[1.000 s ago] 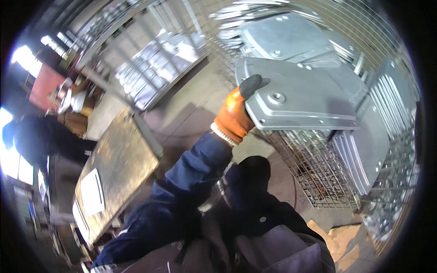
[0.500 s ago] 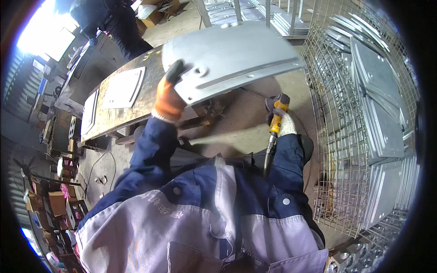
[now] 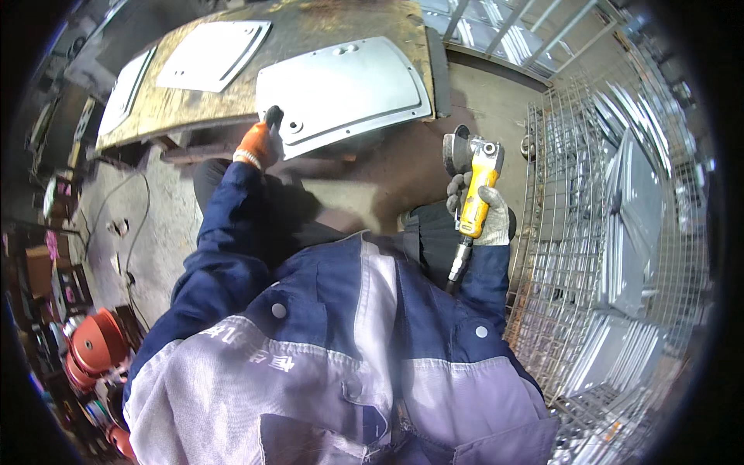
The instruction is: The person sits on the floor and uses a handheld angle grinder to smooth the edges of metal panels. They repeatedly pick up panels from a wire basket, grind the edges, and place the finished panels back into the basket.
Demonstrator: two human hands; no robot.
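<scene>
Metal panel (image 3: pixel 349 85): pale, curved-sided plate up on the wooden bench (image 3: pixel 325 22), right-hand end of the bench top, with its near edge poking out past the bench edge; can't really tell if it's lying fully flat
Panel details: raised step along the near side, small holes along the rim, one bigger round hole close to the gripped corner
Left hand (image 3: pixel 260 146): orange glove with a dark thumb tip, pinched onto the near left corner, thumb on top, other fingers mostly hidden so no clue how they sit underneath
Right hand (image 3: pixel 494 213): greyish-white glove, wrapped around the yellow grinder (image 3: pixel 479 198), well apart from the left one
Grinder: held over the floor (image 3: pixel 473 85) between bench and cage, disc end up and clear of the panel, metal hose fitting (image 3: pixel 460 260) at the bottom
Bench neighbours: a second plate (image 3: pixel 213 54) just left of the panel, then a third plate (image 3: pixel 124 93) right out at the left end
Right side: wire mesh cage (image 3: pixel 558 256) with stacked grey plates (image 3: pixel 635 209) in it
Far left: dark cable (image 3: pixel 138 232) on the floor, reddish-orange round thing (image 3: pixel 99 341) lower down
</scene>
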